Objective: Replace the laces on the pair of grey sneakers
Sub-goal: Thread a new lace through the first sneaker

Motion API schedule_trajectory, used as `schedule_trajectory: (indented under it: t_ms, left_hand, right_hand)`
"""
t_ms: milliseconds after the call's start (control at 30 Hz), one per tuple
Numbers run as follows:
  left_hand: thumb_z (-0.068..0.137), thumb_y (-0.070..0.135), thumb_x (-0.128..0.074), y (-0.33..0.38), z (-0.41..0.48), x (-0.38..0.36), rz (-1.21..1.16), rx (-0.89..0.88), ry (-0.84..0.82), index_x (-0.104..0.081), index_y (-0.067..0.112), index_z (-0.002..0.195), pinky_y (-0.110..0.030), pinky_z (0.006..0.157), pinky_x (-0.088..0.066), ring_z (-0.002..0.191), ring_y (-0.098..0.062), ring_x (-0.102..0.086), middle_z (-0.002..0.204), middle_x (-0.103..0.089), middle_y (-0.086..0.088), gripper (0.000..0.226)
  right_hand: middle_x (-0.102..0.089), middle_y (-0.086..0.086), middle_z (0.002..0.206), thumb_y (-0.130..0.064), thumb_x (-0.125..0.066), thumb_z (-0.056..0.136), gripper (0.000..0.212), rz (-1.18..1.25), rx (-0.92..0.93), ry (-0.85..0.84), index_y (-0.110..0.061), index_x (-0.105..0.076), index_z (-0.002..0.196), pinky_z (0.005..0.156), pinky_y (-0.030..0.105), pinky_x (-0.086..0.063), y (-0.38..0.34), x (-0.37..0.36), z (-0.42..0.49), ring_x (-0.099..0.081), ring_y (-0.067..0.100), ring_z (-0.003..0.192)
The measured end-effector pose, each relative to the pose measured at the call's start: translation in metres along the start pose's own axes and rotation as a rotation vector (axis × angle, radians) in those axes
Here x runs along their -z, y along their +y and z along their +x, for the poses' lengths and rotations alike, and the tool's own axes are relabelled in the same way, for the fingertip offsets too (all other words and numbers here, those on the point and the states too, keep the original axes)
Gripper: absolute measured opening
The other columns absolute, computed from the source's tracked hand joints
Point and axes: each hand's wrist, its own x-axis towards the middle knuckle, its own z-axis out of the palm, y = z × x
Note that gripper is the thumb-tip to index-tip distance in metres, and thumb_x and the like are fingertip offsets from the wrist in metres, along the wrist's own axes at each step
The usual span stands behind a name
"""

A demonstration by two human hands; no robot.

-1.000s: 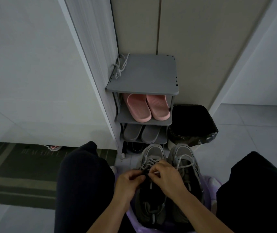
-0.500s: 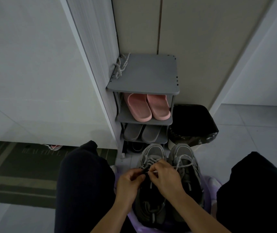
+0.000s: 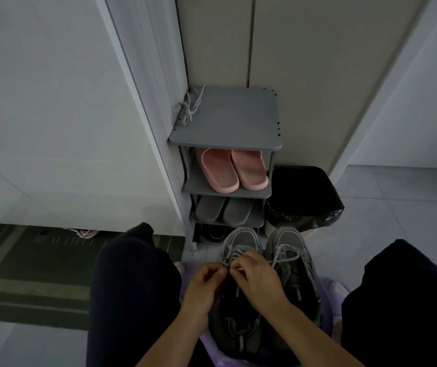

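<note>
Head view: left hand (image 3: 203, 284) and right hand (image 3: 258, 278) pinch pale lace (image 3: 234, 254) on grey sneakers (image 3: 243, 242)

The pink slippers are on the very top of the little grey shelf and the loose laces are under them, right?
Not quite. In the head view the pink slippers sit on the second level of the grey shelf, under the top board. The loose laces lie on the top board itself, at its left edge by the wall, above the slippers.
</note>
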Motion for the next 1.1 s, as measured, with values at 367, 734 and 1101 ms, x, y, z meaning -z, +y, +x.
schedule_trajectory:
  t_ms: [367, 734, 1101]
  left_hand:
    - [0.096, 0.004, -0.038, 0.048, 0.014, 0.022, -0.533, -0.104, 0.258, -0.048, 0.006, 0.071, -0.024, 0.052, -0.056, 0.049, -0.012, -0.065, 0.054, -0.061, -0.006, 0.027]
    - [0.094, 0.023, -0.049, 0.075, 0.024, 0.041, 0.564, -0.305, 0.062, -0.056, 0.015, 0.078, -0.027, 0.060, -0.036, 0.064, -0.015, -0.048, 0.078, -0.061, -0.004, 0.019]
    - [0.090, 0.020, -0.057, 0.036, 0.016, 0.018, 0.769, -0.287, -0.176, -0.050, 0.021, 0.067, -0.016, 0.058, -0.033, 0.059, -0.004, -0.042, 0.064, -0.047, 0.004, 0.024]
  right_hand:
    - [-0.048, 0.028, 0.134, -0.048, -0.083, 0.055, 0.094, -0.321, -0.331, 0.128, -0.003, -0.048, 0.129, 0.100, 0.055, -0.038, 0.021, 0.014, -0.020, -0.047, 0.044, 0.124]
    - [-0.070, 0.011, 0.093, -0.058, -0.050, 0.062, 0.065, -0.404, -0.267, 0.174, -0.005, -0.066, 0.097, 0.093, 0.046, -0.044, 0.026, 0.010, -0.020, -0.067, 0.032, 0.091]
    - [-0.069, -0.002, 0.081, -0.039, -0.059, 0.065, 0.034, -0.205, -0.186, 0.149, -0.022, -0.061, 0.094, 0.092, 0.036, -0.027, 0.030, 0.012, -0.020, -0.066, 0.022, 0.083]
